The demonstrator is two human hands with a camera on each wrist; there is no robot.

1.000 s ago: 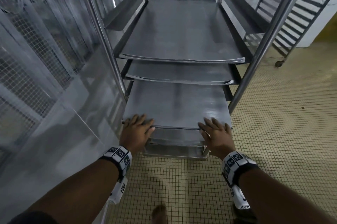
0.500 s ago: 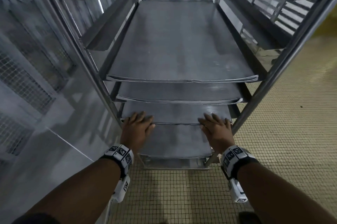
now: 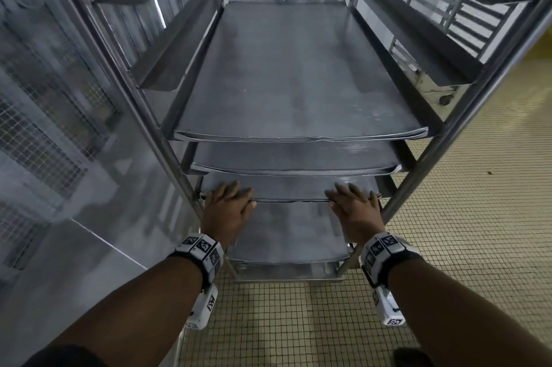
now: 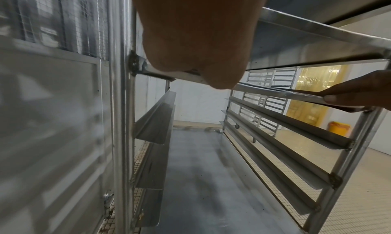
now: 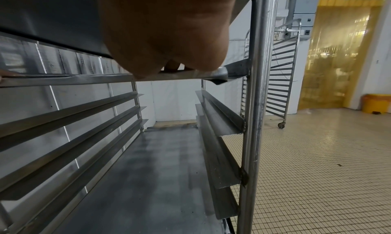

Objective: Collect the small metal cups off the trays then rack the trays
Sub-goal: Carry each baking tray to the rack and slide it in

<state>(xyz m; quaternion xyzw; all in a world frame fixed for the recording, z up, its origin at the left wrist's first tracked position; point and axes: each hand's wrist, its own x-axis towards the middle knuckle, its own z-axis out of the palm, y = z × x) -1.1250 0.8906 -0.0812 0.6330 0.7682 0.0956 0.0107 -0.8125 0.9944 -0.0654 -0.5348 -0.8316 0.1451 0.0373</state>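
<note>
— Where is the tray [image 3: 286, 188] sitting?

— In the rack [image 3: 448, 133], third level down, its front edge just showing under the two trays above.

— And the grip?

— Left hand [image 3: 227, 208] and right hand [image 3: 355, 208] are each pinching that front edge, fingers lying on top, thumbs underneath.

Both hands [image 3: 291, 209] have pushed the tray [image 3: 288, 188] deeper into the rack [image 3: 466, 115].

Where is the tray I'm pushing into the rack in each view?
Head: the tray sits mid-frame, third from top, front edge under both hands.
Left wrist: its front edge runs rightward from under the palm.
Right wrist: its edge crosses left of centre.
Shared landmark: rack's front right post.
</note>
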